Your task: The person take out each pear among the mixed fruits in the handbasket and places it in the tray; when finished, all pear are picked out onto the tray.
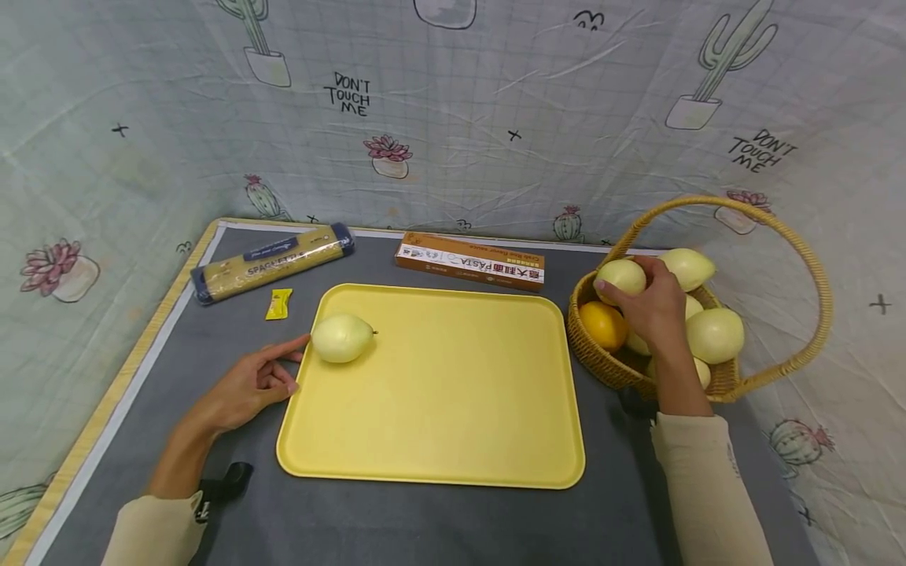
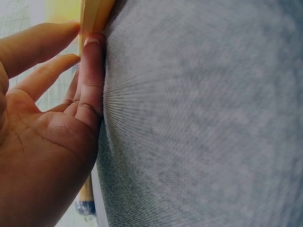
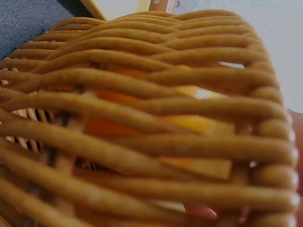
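My right hand (image 1: 654, 303) grips a pale green pear (image 1: 621, 281) at the left part of the wicker basket (image 1: 594, 365). Beneath that pear lies an orange (image 1: 603, 325), and several more pale pears (image 1: 715, 336) fill the basket. Woven basket wall (image 3: 142, 104) covers most of the right wrist view and hides the grip. On the left, my left hand (image 1: 244, 389) touches the edge of the yellow tray (image 1: 439, 393) with its fingertips, fingers fairly straight. One pear (image 1: 341, 338) lies on its side at the tray's left, stem pointing right.
Behind the tray lie a spaghetti packet (image 1: 276, 263) and a brown pasta box (image 1: 470, 261). A small yellow wrapped packet (image 1: 279, 304) is left of the tray. The basket's tall handle (image 1: 821, 299) leans out to the right. A patterned cloth (image 1: 460, 102) hangs behind the table.
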Demonstrator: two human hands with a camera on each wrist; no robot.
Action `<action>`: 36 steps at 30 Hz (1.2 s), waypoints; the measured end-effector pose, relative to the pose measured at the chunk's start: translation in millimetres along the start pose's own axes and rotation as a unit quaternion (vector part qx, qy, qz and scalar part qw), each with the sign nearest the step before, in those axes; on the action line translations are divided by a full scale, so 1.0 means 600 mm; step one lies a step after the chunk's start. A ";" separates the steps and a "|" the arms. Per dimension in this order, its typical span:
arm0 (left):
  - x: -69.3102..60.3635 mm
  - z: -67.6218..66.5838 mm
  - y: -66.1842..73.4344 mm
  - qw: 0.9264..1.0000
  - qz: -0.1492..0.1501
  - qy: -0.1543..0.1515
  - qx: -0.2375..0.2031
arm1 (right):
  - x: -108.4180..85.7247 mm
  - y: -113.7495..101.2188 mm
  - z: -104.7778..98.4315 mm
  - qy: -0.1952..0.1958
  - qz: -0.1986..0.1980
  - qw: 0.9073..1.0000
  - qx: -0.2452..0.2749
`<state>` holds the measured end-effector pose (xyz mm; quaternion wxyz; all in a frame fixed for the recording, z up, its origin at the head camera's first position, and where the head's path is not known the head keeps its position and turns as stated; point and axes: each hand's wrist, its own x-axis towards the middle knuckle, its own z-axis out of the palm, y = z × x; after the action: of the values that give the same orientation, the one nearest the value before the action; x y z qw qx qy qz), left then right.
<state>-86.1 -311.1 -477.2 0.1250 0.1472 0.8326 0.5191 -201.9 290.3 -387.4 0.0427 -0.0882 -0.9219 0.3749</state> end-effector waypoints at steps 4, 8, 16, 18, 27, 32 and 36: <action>0.002 0.000 0.000 1.000 0.001 0.000 -0.001 | -0.001 0.000 -0.001 0.000 0.010 1.000 0.002; 0.003 0.001 0.001 1.000 0.003 0.002 -0.001 | -0.006 -0.004 -0.003 0.019 0.023 0.999 0.015; 0.003 0.000 0.002 1.000 0.011 -0.001 -0.004 | -0.025 -0.021 -0.008 0.057 0.018 0.998 0.037; 0.003 0.000 0.003 1.000 0.011 0.001 -0.003 | -0.033 -0.031 -0.009 0.061 0.012 0.997 0.048; -0.001 0.000 0.011 1.000 -0.012 0.006 0.013 | -0.074 -0.082 0.012 0.088 -0.080 0.985 0.123; 0.001 0.001 0.008 1.000 -0.009 0.002 0.006 | -0.087 -0.106 0.031 0.076 -0.132 0.977 0.150; 0.000 0.002 0.009 1.000 -0.006 0.004 0.006 | -0.093 -0.123 0.051 0.068 -0.179 0.970 0.150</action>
<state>-85.2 -307.7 -472.6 0.1237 0.1406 0.8373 0.5137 -161.3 207.0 -358.3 0.1846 0.0605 -0.8507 0.4885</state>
